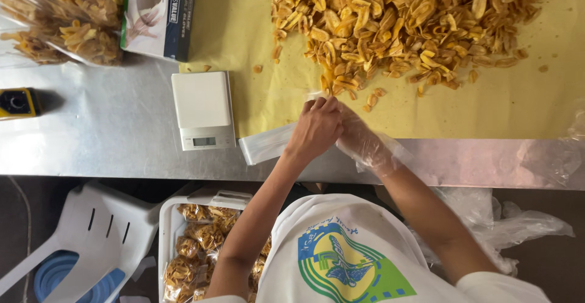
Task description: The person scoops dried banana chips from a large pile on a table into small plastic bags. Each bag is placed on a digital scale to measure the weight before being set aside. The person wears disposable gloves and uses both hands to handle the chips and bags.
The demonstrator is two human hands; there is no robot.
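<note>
My left hand (318, 127), bare, pinches the mouth of a small clear plastic bag (268, 143) that lies on the edge of the yellow paper (487, 102). My right hand (359, 133), in a thin clear plastic glove, meets it at the same bag opening, fingers closed together with the left ones. A big heap of golden banana chips (402, 19) spreads over the paper just beyond both hands, with a few loose chips (373, 99) close to my fingertips.
A white digital kitchen scale (203, 109) stands left of the hands on the steel table (91, 132). Filled chip bags (73, 16) and a glove box (159, 13) sit at the far left. Below are a white crate of packed bags (192, 248), a white plastic stool (91, 230) and loose clear plastic (518, 224).
</note>
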